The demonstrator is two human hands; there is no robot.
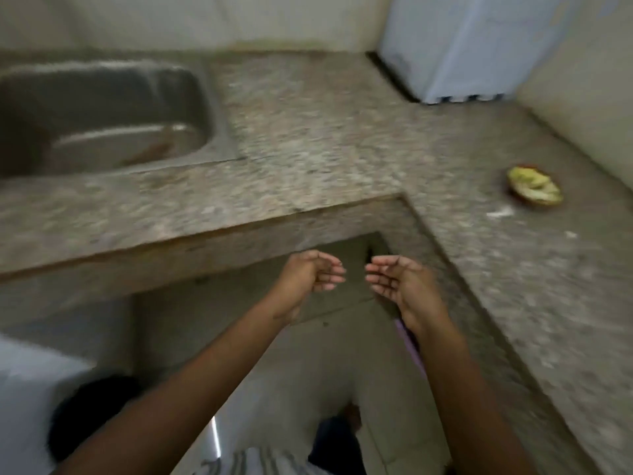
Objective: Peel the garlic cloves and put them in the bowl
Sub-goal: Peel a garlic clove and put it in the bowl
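Your left hand (310, 274) and your right hand (400, 281) are held out in the air by the inner corner of the stone counter (308, 132). Their palms face each other, and the fingers are loose and a little bent, holding nothing and not touching. The bowl (515, 195) sits on the counter well off to your right near the wall, with pale yellow-green stuff in it too blurry to name. A small white scrap (500, 211) lies just beside it, and the metal sink (102, 97) is on your left.
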